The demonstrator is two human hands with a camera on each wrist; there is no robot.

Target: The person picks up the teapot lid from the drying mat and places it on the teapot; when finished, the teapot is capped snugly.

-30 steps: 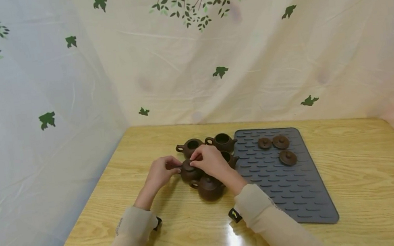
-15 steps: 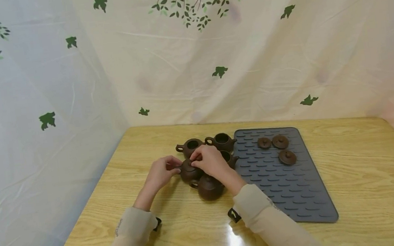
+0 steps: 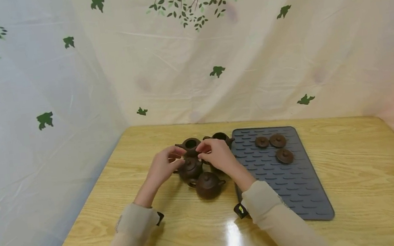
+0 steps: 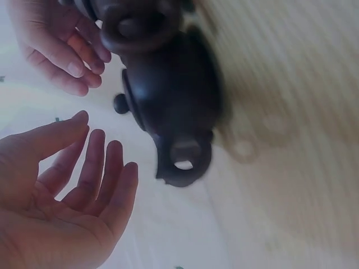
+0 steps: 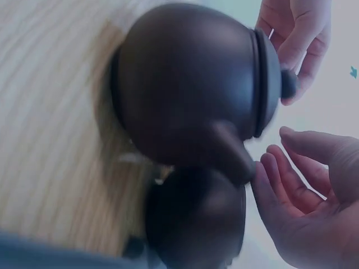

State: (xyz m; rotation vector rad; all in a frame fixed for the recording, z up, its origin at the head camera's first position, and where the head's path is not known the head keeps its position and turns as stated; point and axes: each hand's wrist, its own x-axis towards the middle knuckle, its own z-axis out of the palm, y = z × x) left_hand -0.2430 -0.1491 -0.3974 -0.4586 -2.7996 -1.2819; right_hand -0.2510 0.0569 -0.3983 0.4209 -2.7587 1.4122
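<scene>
My left hand (image 3: pixel 161 167) hovers with relaxed fingers at the left of a dark brown lidded teapot (image 3: pixel 189 171). Across from it, my right hand (image 3: pixel 220 154) is raised above the teapot cluster, its fingers loosely bent around air. In the left wrist view, a gap separates the left hand (image 4: pixel 73 190) from the teapot's knob and ring handle (image 4: pixel 188 162). A second lidded teapot (image 3: pixel 208 187) stands in front. Behind are two lidless teapots, one at back left (image 3: pixel 192 152) and one at back right (image 3: pixel 225 138). Another teapot is mostly hidden by my right hand.
A grey textured mat (image 3: pixel 281 186) lies to the right of the teapots. Three loose lids rest on its far part: a small lid (image 3: pixel 262 142), a lid beside it (image 3: pixel 278 141) and a nearer lid (image 3: pixel 284 156). A patterned cloth (image 3: pixel 189 59) hangs behind the wooden table (image 3: pixel 195 237).
Both hands have let go of the left lidded teapot: the left from its handle, the right from its lid. They have risen slightly, and the lid stays on the pot.
</scene>
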